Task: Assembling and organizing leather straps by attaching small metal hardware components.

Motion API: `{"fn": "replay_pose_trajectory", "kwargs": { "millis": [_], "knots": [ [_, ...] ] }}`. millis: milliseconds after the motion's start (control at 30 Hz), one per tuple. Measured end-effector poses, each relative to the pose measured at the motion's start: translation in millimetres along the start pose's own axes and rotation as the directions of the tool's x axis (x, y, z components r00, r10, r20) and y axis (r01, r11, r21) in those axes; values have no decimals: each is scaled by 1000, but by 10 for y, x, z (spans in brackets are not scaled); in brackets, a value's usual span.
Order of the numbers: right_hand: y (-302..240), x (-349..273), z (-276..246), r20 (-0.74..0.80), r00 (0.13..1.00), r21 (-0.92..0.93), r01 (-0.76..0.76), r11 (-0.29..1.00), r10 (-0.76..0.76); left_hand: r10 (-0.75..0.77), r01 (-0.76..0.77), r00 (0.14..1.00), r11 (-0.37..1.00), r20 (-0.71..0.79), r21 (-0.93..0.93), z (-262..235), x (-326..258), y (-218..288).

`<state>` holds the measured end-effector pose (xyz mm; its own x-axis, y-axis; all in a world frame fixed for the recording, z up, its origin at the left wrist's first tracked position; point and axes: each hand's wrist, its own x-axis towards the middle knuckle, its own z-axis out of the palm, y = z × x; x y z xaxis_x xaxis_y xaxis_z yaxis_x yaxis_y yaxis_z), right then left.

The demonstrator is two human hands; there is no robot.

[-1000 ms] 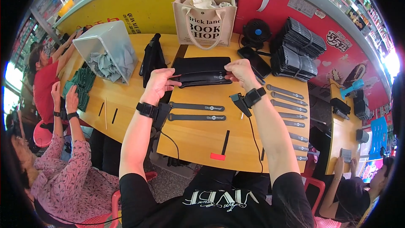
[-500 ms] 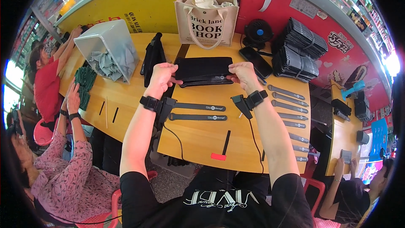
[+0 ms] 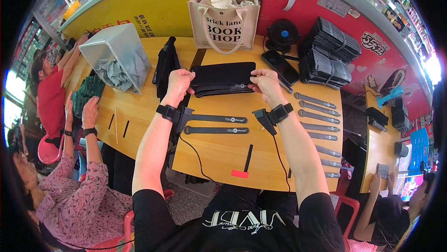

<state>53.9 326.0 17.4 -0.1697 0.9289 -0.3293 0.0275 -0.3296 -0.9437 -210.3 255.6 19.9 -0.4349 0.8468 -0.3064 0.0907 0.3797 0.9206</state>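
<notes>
A flat pile of black fabric straps (image 3: 223, 76) lies across the far middle of the table, a small pale label showing on its front side. My left hand (image 3: 179, 84) pinches its left end and my right hand (image 3: 265, 83) its right end, thumbs on top. Some fingers are hidden, so I cannot tell how many layers they hold. Between my forearms lie two grey straps (image 3: 214, 119) with rounded, slotted ends. Several more grey straps (image 3: 318, 116) form a column beside my right forearm. Nearer me is a narrow black strip (image 3: 249, 156) with a red piece (image 3: 240, 173) at its end.
Behind the pile stand a canvas tote bag (image 3: 224, 21) and a black fan (image 3: 283, 33), with a phone (image 3: 279, 65) nearby. Banded grey bundles (image 3: 328, 54) are stacked at right. A tilted clear bin (image 3: 116, 49) holds grey cloth. At left, a co-worker's hands (image 3: 90, 112) are near green straps.
The pile's front side shows more, its top layer slightly raised between my hands. My grip stays at both ends. The left co-worker's hands have moved apart.
</notes>
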Motion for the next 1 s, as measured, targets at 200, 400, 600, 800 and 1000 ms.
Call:
{"fn": "replay_pose_trajectory", "kwargs": {
  "millis": [200, 400, 600, 800, 1000],
  "knots": [
    [58, 14, 0, -6, 999, -8, 43, 999, -43, 116, -114, 991, 993, -62, 40, 61, 6, -75],
    [71, -27, 55, -31, 995, -43, 98, 994, -100, 219, -214, 971, 975, -97, 59, 76, 16, -121],
    [92, -31, 73, -34, 991, -64, 124, 990, -126, 229, -223, 964, 973, -135, 57, 103, 28, -191],
    [99, -13, 80, -28, 991, -101, 131, 986, -134, 697, -527, 701, 649, -151, 549, 89, -7, -262],
    [104, -9, 59, -34, 989, -138, 136, 981, -142, 693, -567, 720, 609, -26, 555, 112, -144, -125]
  ]
}}
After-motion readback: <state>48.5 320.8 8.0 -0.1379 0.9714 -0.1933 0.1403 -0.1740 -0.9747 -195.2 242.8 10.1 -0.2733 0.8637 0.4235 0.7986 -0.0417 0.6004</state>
